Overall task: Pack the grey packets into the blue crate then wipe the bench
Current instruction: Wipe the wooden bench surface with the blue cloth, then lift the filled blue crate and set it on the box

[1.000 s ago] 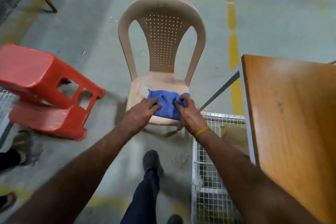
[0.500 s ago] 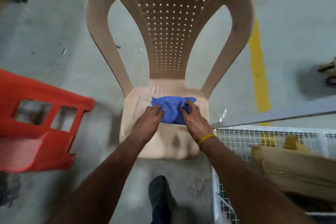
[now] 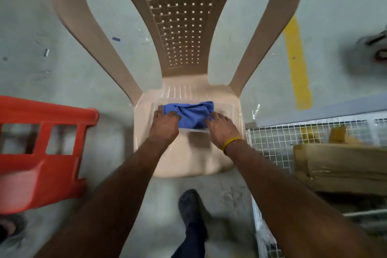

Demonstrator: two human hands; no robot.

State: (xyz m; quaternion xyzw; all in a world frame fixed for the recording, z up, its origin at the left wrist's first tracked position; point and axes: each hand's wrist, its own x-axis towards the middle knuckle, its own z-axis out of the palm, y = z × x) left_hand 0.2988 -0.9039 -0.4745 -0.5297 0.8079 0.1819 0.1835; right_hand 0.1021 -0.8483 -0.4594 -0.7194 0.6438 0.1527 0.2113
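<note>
A crumpled blue cloth (image 3: 191, 116) lies on a clear plastic tray (image 3: 225, 109) on the seat of a beige plastic chair (image 3: 188, 159). My left hand (image 3: 165, 124) grips the cloth's left end with curled fingers. The cloth's right end is pinched by my right hand (image 3: 223, 131), which has a yellow band at the wrist. No grey packets, blue crate or bench are in view.
A red plastic stool (image 3: 41, 153) lies on its side to the left of the chair. On the right stands a wire mesh cage (image 3: 282, 140) with a cardboard box (image 3: 339, 163) inside. My shoe (image 3: 190, 205) is on the grey floor below; a yellow line (image 3: 297, 65) runs along the floor.
I have moved in close over the chair, which now fills the view. The wooden bench has left the view on the right. Both hands stay on the cloth.
</note>
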